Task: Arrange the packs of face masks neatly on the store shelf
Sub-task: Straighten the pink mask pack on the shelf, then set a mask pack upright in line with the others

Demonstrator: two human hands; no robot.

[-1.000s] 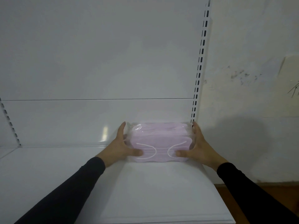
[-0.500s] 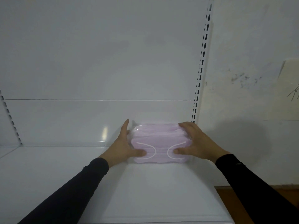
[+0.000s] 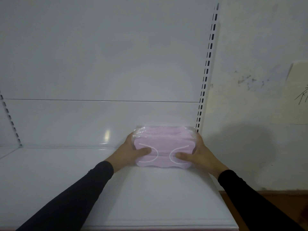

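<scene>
Pack: pink face masks in clear wrap (image 3: 164,147), standing on the white shelf (image 3: 150,197) at its far right end, back edge at or near the back panel (image 3: 100,64); contact cannot be told.
Left hand: left hand (image 3: 129,151) at the pack's 9 o'clock, curled around that end, thumb on the front.
Right hand: right hand (image 3: 198,155) at 3 o'clock, gripping likewise.
Progress: one pack looks nearly seated; release appears left; shelf toward 9 o'clock holds no packs.
Hidden: fingers behind the pack; other packs out of view; slotted upright (image 3: 206,77) at 1 o'clock partly blocked by the wrap.
</scene>
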